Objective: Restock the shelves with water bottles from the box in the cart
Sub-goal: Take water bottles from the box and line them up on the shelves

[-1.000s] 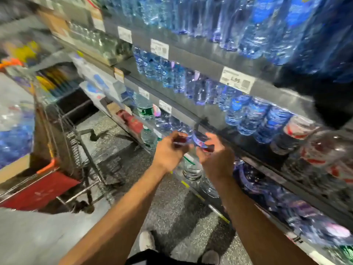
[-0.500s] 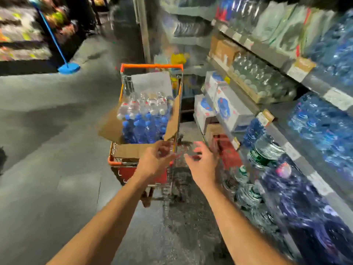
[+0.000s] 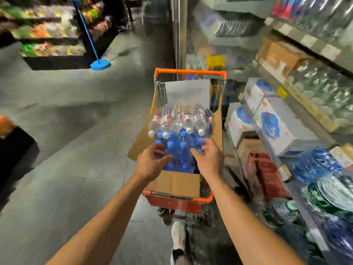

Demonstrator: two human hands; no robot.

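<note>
Both bare arms reach forward over the near edge of a cardboard box that sits in a small shopping cart with an orange rim. The left hand hangs above the near-left part of the box with its fingers loosely spread and slightly bent, and it holds nothing. The right hand is just beside it over the near-right part, palm turned inward, fingers also relaxed and apart, with nothing in its grasp. Its fingertips lie close to the blue caps, though motion blur makes it hard to say whether they touch.

Inside the box stand blue-capped water bottles packed together in the near half. On the far half lie clear bottles with white caps, tilted with their caps toward the near side. A pale flap stands up at the far end of the box, and brown flaps hang out to the left and right.

The cart stands on a grey floor in the aisle. To the right run the shelves, holding white cartons with blue marks and more bottles nearer by, all smeared by blur. Far to the left a blue broom leans against a produce stand. One white shoe shows below the cart.
</note>
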